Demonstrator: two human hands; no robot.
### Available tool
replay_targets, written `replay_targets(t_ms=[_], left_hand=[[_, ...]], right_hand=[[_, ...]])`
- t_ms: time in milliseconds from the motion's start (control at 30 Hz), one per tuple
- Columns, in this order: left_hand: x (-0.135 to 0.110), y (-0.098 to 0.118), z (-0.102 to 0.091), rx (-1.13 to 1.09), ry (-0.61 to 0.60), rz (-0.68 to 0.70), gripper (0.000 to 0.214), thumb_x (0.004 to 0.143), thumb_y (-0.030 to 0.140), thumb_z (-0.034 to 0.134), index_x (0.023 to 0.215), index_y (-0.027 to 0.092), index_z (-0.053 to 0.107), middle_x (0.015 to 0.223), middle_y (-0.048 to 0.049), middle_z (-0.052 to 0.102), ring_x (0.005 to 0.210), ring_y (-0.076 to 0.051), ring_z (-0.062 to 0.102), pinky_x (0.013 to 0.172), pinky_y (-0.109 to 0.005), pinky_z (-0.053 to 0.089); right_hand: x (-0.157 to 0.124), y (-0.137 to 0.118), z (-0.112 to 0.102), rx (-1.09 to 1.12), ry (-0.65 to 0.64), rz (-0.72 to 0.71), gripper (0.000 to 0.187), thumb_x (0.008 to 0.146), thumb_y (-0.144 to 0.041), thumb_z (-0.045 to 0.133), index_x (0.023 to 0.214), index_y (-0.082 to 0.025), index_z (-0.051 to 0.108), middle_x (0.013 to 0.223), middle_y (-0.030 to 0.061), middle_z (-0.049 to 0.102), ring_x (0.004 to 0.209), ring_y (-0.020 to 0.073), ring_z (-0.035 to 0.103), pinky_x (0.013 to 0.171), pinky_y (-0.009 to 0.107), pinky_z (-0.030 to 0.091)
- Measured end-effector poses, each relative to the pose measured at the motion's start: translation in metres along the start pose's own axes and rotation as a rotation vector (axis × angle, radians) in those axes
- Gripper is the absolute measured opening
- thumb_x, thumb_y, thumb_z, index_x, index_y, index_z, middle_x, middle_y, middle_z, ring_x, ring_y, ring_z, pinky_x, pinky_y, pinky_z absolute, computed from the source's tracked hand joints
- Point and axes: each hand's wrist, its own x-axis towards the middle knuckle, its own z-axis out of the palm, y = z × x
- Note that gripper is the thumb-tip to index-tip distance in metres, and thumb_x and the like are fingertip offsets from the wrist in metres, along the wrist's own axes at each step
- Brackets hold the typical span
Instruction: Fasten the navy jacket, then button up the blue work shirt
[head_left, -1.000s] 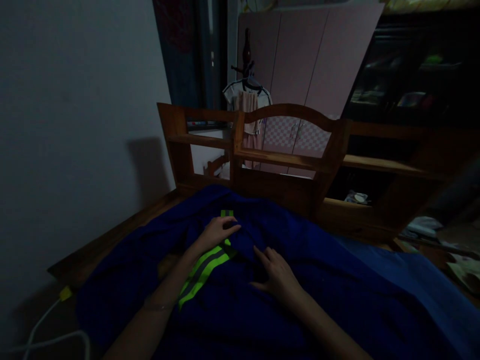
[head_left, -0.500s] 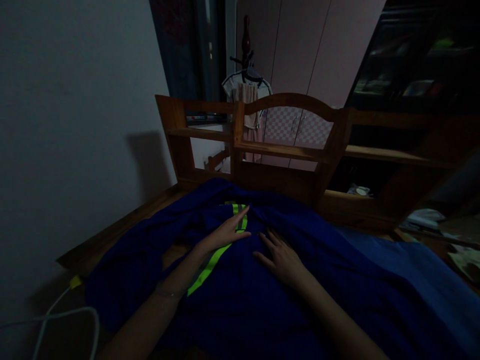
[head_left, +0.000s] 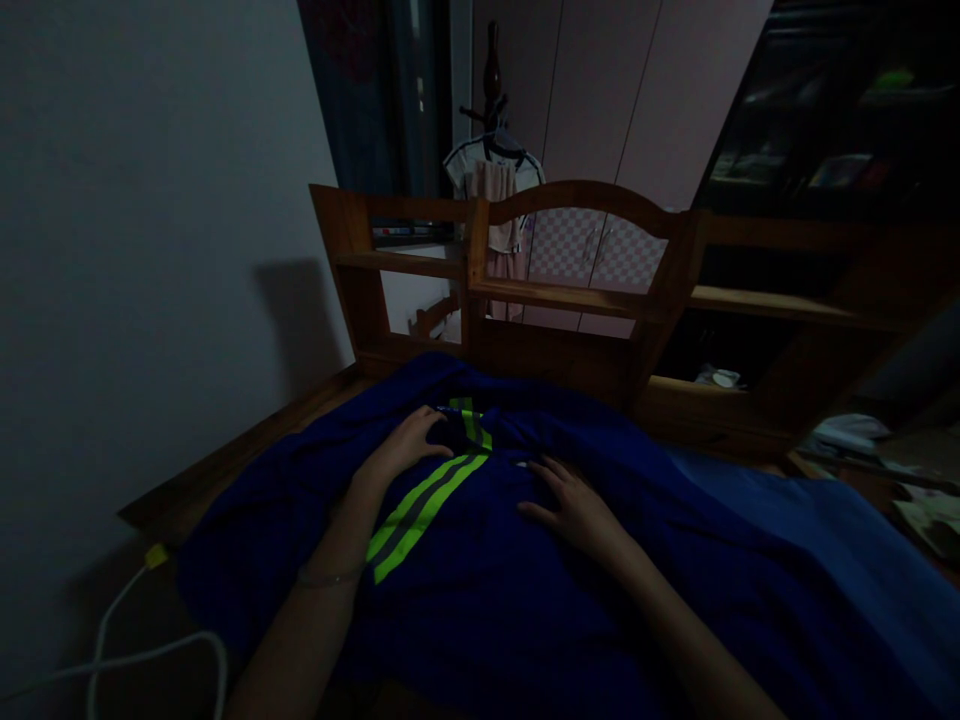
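A dark blue garment with reflective trim [head_left: 465, 560] lies spread out in front of me. Its yellow-green and grey reflective strip [head_left: 427, 510] runs slantwise, and a shorter piece of the same strip shows above it. My left hand [head_left: 409, 445] rests on the cloth left of the strip, thumb and fingers apart around a dark fold. On the right, my right hand [head_left: 577, 505] lies on the garment with its fingers spread and thumb out. Neither hand visibly holds anything. A small pale spot shows by the right fingertips, too small to name.
A wooden headboard with shelves [head_left: 570, 295] stands beyond the garment. The wall [head_left: 165, 300] is close on the left, with a white cable [head_left: 150, 655] below it. Lighter blue bedding [head_left: 780, 520] shows at right. Clothes [head_left: 495, 185] hang on a rack behind.
My left hand has moved left and slightly up, off the reflective strip, uncovering more of it. My right hand has shifted slightly right and stays on the cloth.
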Motion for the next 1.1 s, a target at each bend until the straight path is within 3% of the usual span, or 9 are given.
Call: replay_targets(t_ms=[200, 333, 533, 667, 733, 833, 967, 1100], left_hand=[[0.003, 0.018, -0.001, 0.053, -0.042, 0.044, 0.012, 0.077, 0.025, 0.061, 0.087, 0.023, 0.068, 0.095, -0.0022, 0.062, 0.091, -0.018, 0.058, 0.083, -0.03, 0.044], [0.006, 0.032, 0.0, 0.111, 0.013, 0.068, 0.014, 0.079, 0.026, 0.059, 0.089, 0.022, 0.068, 0.092, -0.0029, 0.064, 0.085, -0.017, 0.059, 0.08, -0.029, 0.045], [0.008, 0.045, 0.0, 0.246, 0.299, 0.011, 0.023, 0.086, 0.026, 0.05, 0.104, 0.024, 0.063, 0.094, -0.0045, 0.064, 0.09, -0.019, 0.058, 0.083, -0.033, 0.043], [0.007, 0.073, -0.001, 0.278, 0.35, 0.105, 0.024, 0.085, 0.025, 0.05, 0.106, 0.022, 0.061, 0.098, -0.0064, 0.06, 0.096, -0.021, 0.053, 0.087, -0.037, 0.04], [0.006, 0.089, 0.001, 0.242, 0.312, 0.2, 0.024, 0.085, 0.028, 0.052, 0.107, 0.022, 0.06, 0.104, -0.0066, 0.058, 0.1, -0.022, 0.051, 0.091, -0.039, 0.038], [0.006, 0.103, 0.009, 0.184, 0.161, 0.322, 0.02, 0.085, 0.034, 0.055, 0.099, 0.021, 0.06, 0.102, -0.0057, 0.058, 0.1, -0.021, 0.051, 0.091, -0.036, 0.039], [0.007, 0.094, 0.022, 0.162, -0.013, 0.312, 0.016, 0.088, 0.029, 0.051, 0.1, 0.022, 0.059, 0.099, -0.0039, 0.059, 0.096, -0.018, 0.054, 0.08, -0.029, 0.043], [0.007, 0.083, 0.028, 0.116, -0.072, 0.297, 0.016, 0.09, 0.022, 0.045, 0.097, 0.021, 0.059, 0.094, -0.004, 0.059, 0.09, -0.017, 0.055, 0.079, -0.028, 0.043]], right_hand=[[0.0, -0.004, 0.003, 0.025, 0.075, 0.011, 0.053, 0.084, -0.053, 0.05, 0.129, -0.025, 0.049, 0.139, 0.0078, 0.041, 0.128, 0.0242, 0.037, 0.105, 0.04, 0.032], [0.001, -0.006, 0.006, 0.031, 0.092, 0.034, 0.046, 0.087, -0.048, 0.048, 0.126, -0.024, 0.052, 0.136, 0.0083, 0.044, 0.124, 0.0236, 0.042, 0.102, 0.039, 0.036], [0.001, -0.006, 0.006, 0.023, 0.107, 0.03, 0.042, 0.089, -0.044, 0.046, 0.125, -0.023, 0.053, 0.132, 0.0099, 0.047, 0.122, 0.0241, 0.044, 0.102, 0.039, 0.036], [0.002, -0.006, 0.008, 0.014, 0.125, 0.026, 0.04, 0.089, -0.041, 0.047, 0.123, -0.022, 0.054, 0.13, 0.0101, 0.049, 0.12, 0.0237, 0.045, 0.101, 0.038, 0.037], [0.002, -0.007, 0.011, -0.002, 0.137, 0.029, 0.038, 0.089, -0.039, 0.046, 0.122, -0.021, 0.054, 0.128, 0.0104, 0.049, 0.119, 0.0237, 0.045, 0.101, 0.038, 0.037], [0.001, -0.01, 0.013, -0.034, 0.152, 0.02, 0.037, 0.09, -0.038, 0.045, 0.122, -0.021, 0.053, 0.127, 0.0107, 0.049, 0.119, 0.0242, 0.045, 0.102, 0.039, 0.035], [0.0, -0.011, 0.013, -0.049, 0.148, 0.028, 0.037, 0.09, -0.037, 0.045, 0.122, -0.021, 0.053, 0.127, 0.0112, 0.049, 0.119, 0.0251, 0.045, 0.102, 0.04, 0.035], [0.0, -0.011, 0.012, -0.051, 0.138, 0.038, 0.037, 0.09, -0.037, 0.044, 0.123, -0.021, 0.053, 0.128, 0.011, 0.049, 0.12, 0.0254, 0.044, 0.101, 0.04, 0.036]])
